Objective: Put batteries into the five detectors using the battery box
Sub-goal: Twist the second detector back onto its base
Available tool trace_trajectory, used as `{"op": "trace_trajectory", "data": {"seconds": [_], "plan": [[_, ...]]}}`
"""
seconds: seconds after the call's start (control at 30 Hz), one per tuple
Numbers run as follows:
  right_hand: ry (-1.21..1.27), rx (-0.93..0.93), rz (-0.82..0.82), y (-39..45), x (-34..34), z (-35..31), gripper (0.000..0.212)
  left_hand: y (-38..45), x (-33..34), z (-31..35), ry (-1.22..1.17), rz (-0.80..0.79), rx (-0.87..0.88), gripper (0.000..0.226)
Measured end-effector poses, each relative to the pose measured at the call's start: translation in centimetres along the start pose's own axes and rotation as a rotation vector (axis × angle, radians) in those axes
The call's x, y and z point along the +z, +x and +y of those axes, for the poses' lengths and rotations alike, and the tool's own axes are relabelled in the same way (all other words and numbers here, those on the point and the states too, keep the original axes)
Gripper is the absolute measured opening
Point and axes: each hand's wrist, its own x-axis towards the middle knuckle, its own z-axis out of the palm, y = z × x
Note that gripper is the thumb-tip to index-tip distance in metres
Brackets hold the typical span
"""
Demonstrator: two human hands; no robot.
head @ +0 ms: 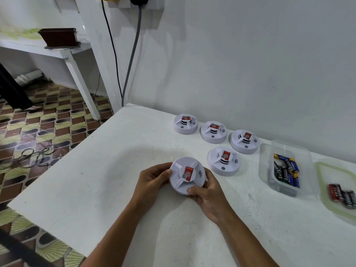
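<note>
Both on it: left hand (154, 180) and right hand (208, 195) clamp the detector (185, 175) | face up | battery box (285, 168) lies to the right, right hand nearer

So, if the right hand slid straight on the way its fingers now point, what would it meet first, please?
The right hand grips the held detector, fingers pointing up-left across the table. That detector is already in its way; past it, probably the left hand, though depth is unclear.
</note>
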Motion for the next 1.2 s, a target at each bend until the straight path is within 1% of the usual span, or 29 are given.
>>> {"op": "trace_trajectory", "data": {"seconds": [0.17, 0.33, 0.8, 0.97, 1.1, 1.2], "plan": [[0.017, 0.014, 0.001, -0.07, 0.04, -0.05, 0.071, 0.07, -0.12, -0.08, 0.003, 0.001, -0.008, 0.023], [0.018, 0.019, 0.005, 0.06, 0.00, 0.07, 0.074, 0.10, -0.15, -0.12, 0.006, -0.003, -0.006, 0.025], [0.025, 0.022, 0.005, 0.15, -0.16, 0.15, 0.072, 0.18, -0.33, -0.46, 0.006, -0.006, -0.009, 0.024], [0.012, 0.024, 0.012, 0.16, -0.26, 0.22, 0.073, 0.14, -0.24, -0.47, 0.019, 0.001, -0.018, 0.026], [-0.003, 0.025, 0.010, 0.10, -0.26, 0.23, 0.074, 0.08, -0.21, -0.35, 0.029, 0.003, -0.021, 0.032], [-0.001, 0.024, 0.007, 0.10, -0.27, 0.25, 0.074, 0.05, -0.19, -0.33, 0.037, 0.002, -0.021, 0.031]]}}
